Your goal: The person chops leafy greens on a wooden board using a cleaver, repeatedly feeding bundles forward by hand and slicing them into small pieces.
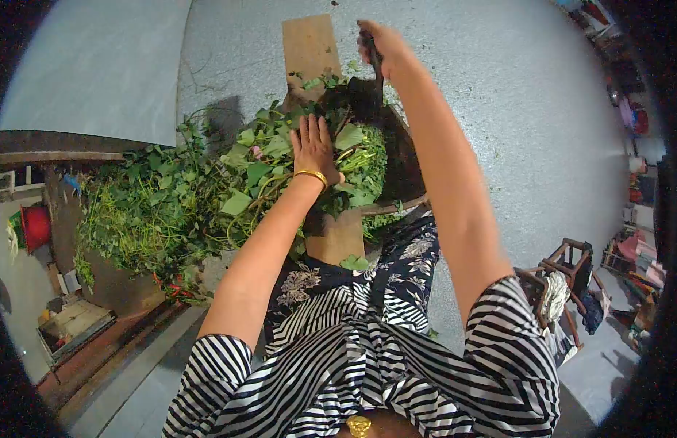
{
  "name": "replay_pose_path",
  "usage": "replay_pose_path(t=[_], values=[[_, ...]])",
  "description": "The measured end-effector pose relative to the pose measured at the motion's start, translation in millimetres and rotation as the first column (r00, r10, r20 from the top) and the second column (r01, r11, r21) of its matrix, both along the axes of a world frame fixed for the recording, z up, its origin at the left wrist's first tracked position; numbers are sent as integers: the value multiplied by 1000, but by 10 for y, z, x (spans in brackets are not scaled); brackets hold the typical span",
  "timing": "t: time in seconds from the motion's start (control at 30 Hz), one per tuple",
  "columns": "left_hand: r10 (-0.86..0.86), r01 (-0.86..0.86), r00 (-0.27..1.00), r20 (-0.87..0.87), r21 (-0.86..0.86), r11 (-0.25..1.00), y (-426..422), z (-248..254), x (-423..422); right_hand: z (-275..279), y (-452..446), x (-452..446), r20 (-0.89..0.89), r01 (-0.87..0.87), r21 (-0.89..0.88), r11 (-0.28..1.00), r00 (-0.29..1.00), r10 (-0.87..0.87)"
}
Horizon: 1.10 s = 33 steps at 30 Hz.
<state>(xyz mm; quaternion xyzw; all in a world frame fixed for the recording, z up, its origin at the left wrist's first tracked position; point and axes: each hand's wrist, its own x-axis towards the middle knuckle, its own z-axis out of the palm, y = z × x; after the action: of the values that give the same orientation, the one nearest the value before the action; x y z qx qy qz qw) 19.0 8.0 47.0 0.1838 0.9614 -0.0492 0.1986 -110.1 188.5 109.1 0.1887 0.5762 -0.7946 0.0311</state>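
Note:
My left hand [313,150], with a gold bangle at its wrist, lies flat with fingers stretched over a bunch of leafy green vines [240,203]. The vines lie across a wooden board [310,42] that runs away from my lap. My right hand [382,48] is closed round the dark handle of a broad-bladed knife [365,96]. Its dark blade hangs at the far right side of the bunch, beyond my left fingertips; whether it touches the stems I cannot tell. Cut green stems and leaves [369,157] show just right of my left hand.
A dark container [402,157] with a wooden rim stands right of the board. More vines [145,197] heap up at left. A wooden stool frame [568,263] with cloths stands at right. A red bowl-like object [36,225] and a shallow box [74,326] are at far left.

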Motion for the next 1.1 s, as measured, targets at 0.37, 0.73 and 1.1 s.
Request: replay_pose_path(t=[0.37,0.73,1.1], values=[[-158,172,980,-124,112,979,-107,-462,-344,-240,-517,1467,-202,200,225,954,967,-155],[-66,119,915,-398,108,987,-83,-454,325,108,-104,355,44,-9,121,993,999,4],[-51,54,998,-31,124,991,86,-150,-130,19,-400,1088,-232,191,116,975,959,-160]])
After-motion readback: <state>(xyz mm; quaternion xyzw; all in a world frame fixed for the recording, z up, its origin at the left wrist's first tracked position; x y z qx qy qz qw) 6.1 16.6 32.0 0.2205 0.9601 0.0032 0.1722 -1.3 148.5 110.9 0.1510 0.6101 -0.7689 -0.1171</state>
